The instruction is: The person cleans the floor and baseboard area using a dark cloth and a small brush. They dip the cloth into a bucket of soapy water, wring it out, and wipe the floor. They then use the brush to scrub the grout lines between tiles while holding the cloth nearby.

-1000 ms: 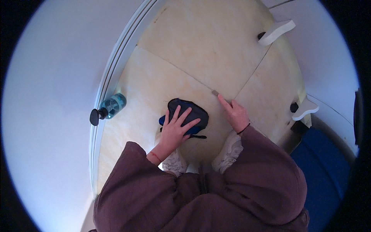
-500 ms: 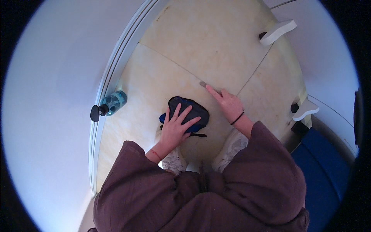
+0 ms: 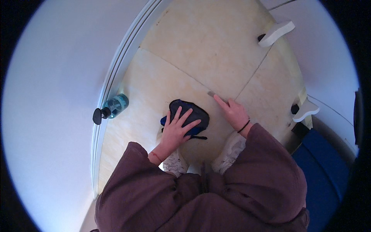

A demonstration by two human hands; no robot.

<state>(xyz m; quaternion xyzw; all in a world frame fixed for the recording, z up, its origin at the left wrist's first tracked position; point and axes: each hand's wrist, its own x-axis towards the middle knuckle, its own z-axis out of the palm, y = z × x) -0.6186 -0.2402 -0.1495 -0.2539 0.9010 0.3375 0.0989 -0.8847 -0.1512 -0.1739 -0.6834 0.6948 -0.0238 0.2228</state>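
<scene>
My left hand (image 3: 176, 129) lies with its fingers spread on a dark blue and grey fabric pouch (image 3: 200, 115), pressing it against the floor. A short black strap (image 3: 199, 137) sticks out from the pouch's near edge. To the right of the pouch, my right hand (image 3: 234, 114) is closed around a slim tool (image 3: 211, 94), the index finger stretched along it. Only the flat grey-brown end shows beyond the fingertip, close to a tile joint; the rest is hidden in the hand, so its kind is unclear.
A blue-green pump bottle (image 3: 116, 106) with a black top stands on the left by a white track (image 3: 112, 77) along the wall. White curved feet (image 3: 276, 34) with black casters rest at the right. A blue padded surface (image 3: 320, 170) lies lower right; my shoes (image 3: 230, 152) are below my hands.
My right hand and the tool have moved nearer to me and slightly right. The left hand stays spread on the pouch. The view has shifted slightly.
</scene>
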